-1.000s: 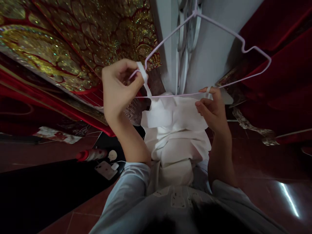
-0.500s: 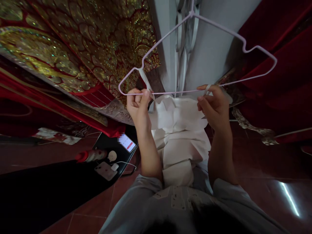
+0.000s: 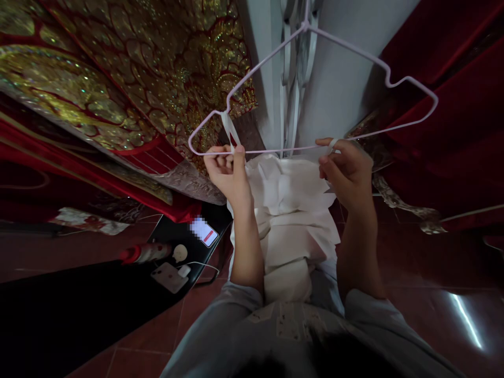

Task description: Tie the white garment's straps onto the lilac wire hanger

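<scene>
A pale pink wire hanger spans the upper middle of the head view. One white strap loops over the hanger's left notch and runs down to my left hand. That hand is closed on this strap, its thumb and fingers at the lower bar. Another white strap passes round the index finger of my right hand, which pinches it beside the lower bar, well below the right notch. Under the bar, a creased white garment hangs down over my lap; its join with the straps is partly hidden.
Red garments with gold sequins hang close on my left, and dark red cloth on my right. A black bench at lower left bears a lit phone, another phone and a red-capped bottle.
The hanger has shifted slightly left. My left thumb has straightened upward along the strap and the left wrist has turned a little. My right hand keeps its pinch.
</scene>
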